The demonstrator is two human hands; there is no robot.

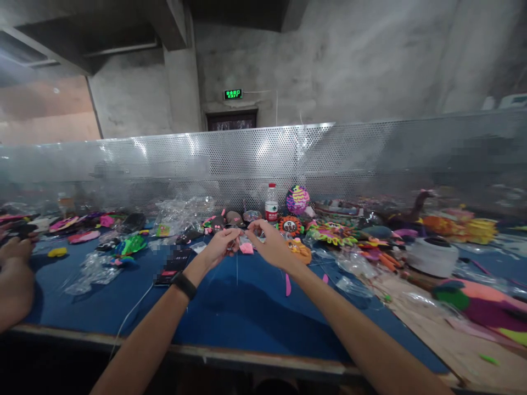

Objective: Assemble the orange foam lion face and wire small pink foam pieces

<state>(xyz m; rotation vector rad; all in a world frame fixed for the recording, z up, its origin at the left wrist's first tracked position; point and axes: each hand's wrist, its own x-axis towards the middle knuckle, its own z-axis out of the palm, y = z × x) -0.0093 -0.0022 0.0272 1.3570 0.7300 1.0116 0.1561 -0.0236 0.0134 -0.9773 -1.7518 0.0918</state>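
Both my arms reach out over the blue table cover (pixel 230 312). My left hand (pixel 220 247) is closed in a pinch, and my right hand (pixel 267 244) is closed beside it, the two nearly touching. A small pink piece (pixel 247 248) sits between them, and a thin clear thread (pixel 237 269) hangs down from the pinch. What exactly each hand grips is too small to make out. A black band (pixel 184 284) is on my left wrist.
Colourful felt toys (pixel 329 233) and plastic bags (pixel 181 216) crowd the far side of the table. A water bottle (pixel 271 203) stands by a perforated metal screen (pixel 263 159). A white reel (pixel 432 255) lies right. Another person's arm (pixel 14 280) rests at the left edge.
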